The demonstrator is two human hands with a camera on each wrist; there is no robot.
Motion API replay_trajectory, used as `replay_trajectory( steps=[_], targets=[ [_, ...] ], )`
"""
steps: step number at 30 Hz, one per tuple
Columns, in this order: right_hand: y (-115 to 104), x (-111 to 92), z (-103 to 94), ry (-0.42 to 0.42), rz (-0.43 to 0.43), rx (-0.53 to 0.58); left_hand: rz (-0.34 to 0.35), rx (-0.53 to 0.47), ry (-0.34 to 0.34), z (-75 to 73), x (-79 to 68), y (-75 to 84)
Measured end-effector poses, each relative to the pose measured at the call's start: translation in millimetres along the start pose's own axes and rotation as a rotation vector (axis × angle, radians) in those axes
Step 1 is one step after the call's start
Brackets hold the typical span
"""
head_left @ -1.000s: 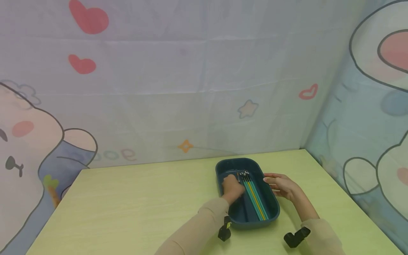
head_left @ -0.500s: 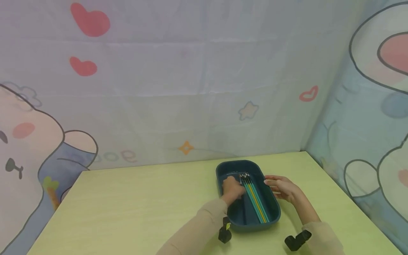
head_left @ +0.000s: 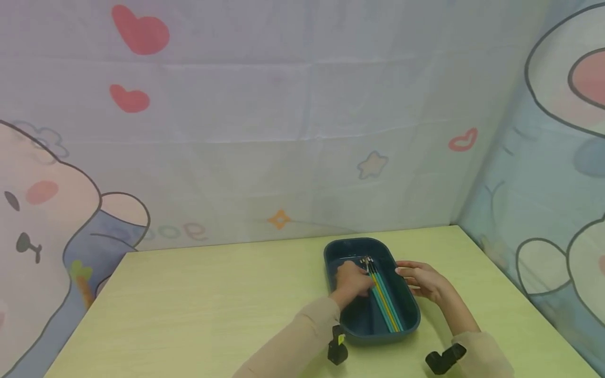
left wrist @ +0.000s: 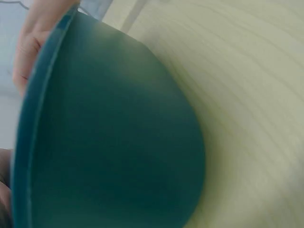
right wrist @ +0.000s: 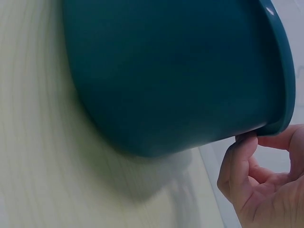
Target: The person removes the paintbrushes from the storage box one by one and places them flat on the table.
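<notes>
A dark teal, rounded rectangular tray (head_left: pixel 352 315) stands on the table in the head view. Inside it lies a bundle of slim, pencil-like sticks (head_left: pixel 385 302), teal and yellow, with dark upper ends and pale tips. My left hand (head_left: pixel 352 281) reaches into the tray with bent fingers against the bundle's left side; its fingertips and anything between them are hidden. At the tray's right rim, my right hand (head_left: pixel 423 281) pinches the edge, as the right wrist view shows with the fingers (right wrist: pixel 242 156) at the lip. The tray's outer wall (left wrist: pixel 118 128) fills much of the left wrist view.
The pale yellow table (head_left: pixel 189 310) extends left of the tray. A printed cloth (head_left: pixel 236 121) hangs behind it, and another cloth panel (head_left: pixel 534 199) borders the right side. Black wrist cameras (head_left: pixel 337 346) are worn on both sleeves.
My left hand has shifted slightly right inside the tray, closer to the bundle. The sticks' upper ends have gathered closer together. My right hand stays at the rim.
</notes>
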State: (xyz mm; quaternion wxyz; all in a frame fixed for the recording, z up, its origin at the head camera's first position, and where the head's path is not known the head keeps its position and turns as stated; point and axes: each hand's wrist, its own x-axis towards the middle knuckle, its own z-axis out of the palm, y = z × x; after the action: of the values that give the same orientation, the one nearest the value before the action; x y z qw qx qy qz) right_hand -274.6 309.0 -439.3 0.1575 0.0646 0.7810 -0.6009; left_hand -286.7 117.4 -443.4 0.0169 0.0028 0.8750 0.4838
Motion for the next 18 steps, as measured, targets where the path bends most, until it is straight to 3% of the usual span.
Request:
replay_trajectory(
  steps=[7,18],
  targets=[
    [1,0,-0.4,0.005,0.000,0.008,-0.017,-0.050,0.006,-1.1,0.2,2.1],
    [2,0,0.4,-0.002,-0.004,-0.016,-0.033,-0.193,-0.013,-16.6,0.0,7.8]
  ],
)
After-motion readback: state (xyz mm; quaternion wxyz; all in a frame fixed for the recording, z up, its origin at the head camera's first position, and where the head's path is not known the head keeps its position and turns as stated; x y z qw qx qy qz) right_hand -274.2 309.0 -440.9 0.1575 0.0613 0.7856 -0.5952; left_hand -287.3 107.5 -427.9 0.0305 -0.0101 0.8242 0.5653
